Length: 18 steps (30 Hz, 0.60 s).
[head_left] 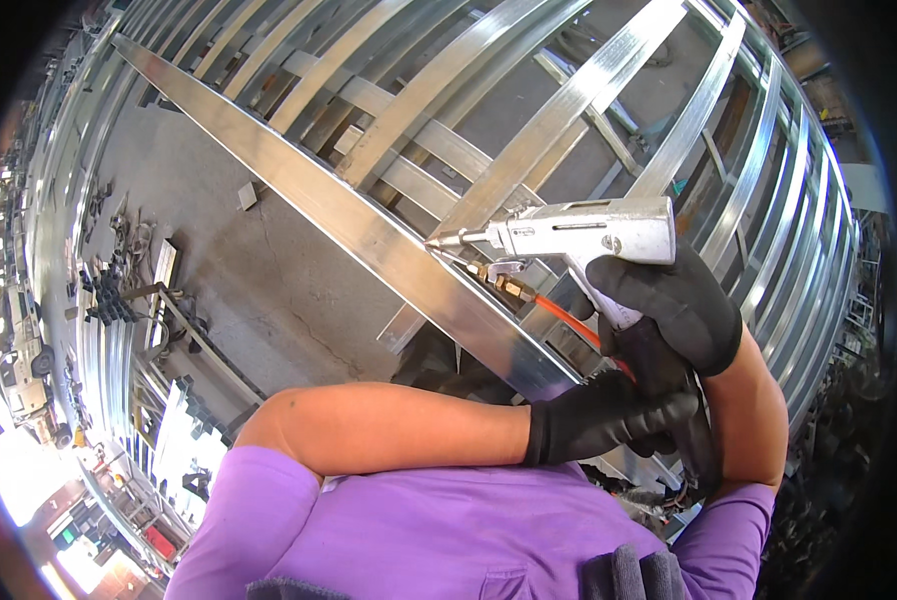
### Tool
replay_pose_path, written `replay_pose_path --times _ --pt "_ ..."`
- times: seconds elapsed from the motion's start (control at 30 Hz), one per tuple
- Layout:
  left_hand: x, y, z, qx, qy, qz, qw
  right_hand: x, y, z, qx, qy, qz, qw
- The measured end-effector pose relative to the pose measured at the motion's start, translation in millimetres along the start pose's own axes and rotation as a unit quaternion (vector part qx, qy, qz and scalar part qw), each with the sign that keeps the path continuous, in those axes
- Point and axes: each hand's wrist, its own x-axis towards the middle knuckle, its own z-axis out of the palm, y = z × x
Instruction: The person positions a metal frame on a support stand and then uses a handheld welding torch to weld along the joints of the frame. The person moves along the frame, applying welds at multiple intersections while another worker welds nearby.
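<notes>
In my black-gloved right hand (681, 310) is the grip of a silver, pistol-shaped welding gun (594, 230). My left hand (619, 415), gloved too, reaches across my body and closes round the black lower handle and cable below the grip. The gun's pointed tip is at the edge of a long, flat-sided metal tube (299, 178), close to where a crosswise metal bar (509, 165) meets it. An orange hose (569, 322) with a brass fitting runs under the barrel toward that tip. Gloves and gun hide part of the handle.
Many parallel shiny metal bars (759, 190) form a large frame ahead and to the right. On the floor at left lie stacked metal profiles (109, 295) and offcuts. A small square piece (248, 196) rests on the concrete floor (299, 300). A vehicle (24, 350) stands far left.
</notes>
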Motion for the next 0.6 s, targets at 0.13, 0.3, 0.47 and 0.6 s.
replay_pose_path --times 0.13,0.3,0.47,0.6 --pt "-2.9 6.7 -1.1 -0.003 -0.004 -0.046 0.999 -2.7 -12.1 -1.0 0.042 -0.019 0.077 0.996" --pt "-3.1 5.6 -0.5 -0.013 -0.011 -0.013 1.000 1.7 2.2 -0.1 -0.021 -0.003 -0.027 0.999" --pt "-3.5 3.4 -1.2 -0.012 -0.010 -0.008 1.000 4.5 6.6 -2.2 -0.054 -0.019 -0.081 0.995" --pt "-3.5 3.8 -1.0 -0.021 -0.008 0.002 1.000 1.6 0.5 -1.3 -0.023 -0.025 -0.035 0.999"
